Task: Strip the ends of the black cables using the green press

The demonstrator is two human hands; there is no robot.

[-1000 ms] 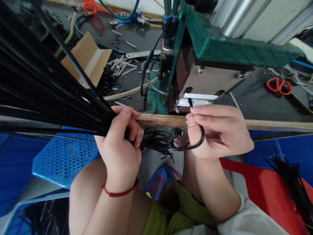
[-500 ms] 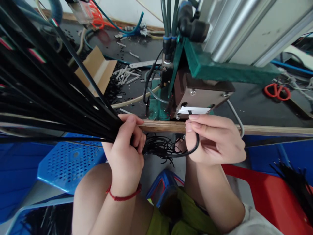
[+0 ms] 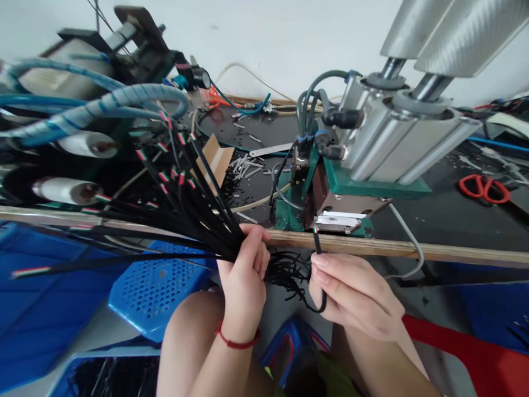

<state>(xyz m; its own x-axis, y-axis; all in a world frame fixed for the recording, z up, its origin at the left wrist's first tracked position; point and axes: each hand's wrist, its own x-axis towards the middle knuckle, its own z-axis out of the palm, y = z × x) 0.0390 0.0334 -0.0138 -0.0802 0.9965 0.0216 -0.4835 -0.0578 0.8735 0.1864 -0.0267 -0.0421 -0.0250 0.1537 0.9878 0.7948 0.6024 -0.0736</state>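
Observation:
My left hand (image 3: 248,270) is closed round a thick bundle of black cables (image 3: 194,212). Their far ends fan out to the left and show short red, white and green wires. The other ends hang in a tangle between my hands. My right hand (image 3: 355,286) pinches one black cable (image 3: 317,242), its coloured tip pointing up, just below the front edge of a pneumatic machine (image 3: 341,212). From the fingers the cable loops down and back toward the tangle. White tape covers part of the machine's front face.
Red-handled scissors (image 3: 483,188) lie on the dark bench at right. Behind the bundle are a cardboard piece (image 3: 215,160) and scattered white sleeve bits (image 3: 248,165). A second machine with blue hoses (image 3: 124,105) stands at left. Below are a blue perforated stool (image 3: 144,281) and a red surface (image 3: 467,347).
The view has tilted up and shows more of both machines. My right hand has drawn back from the machine, and the cable's coloured tip now shows. My left hand keeps hold of the bundle.

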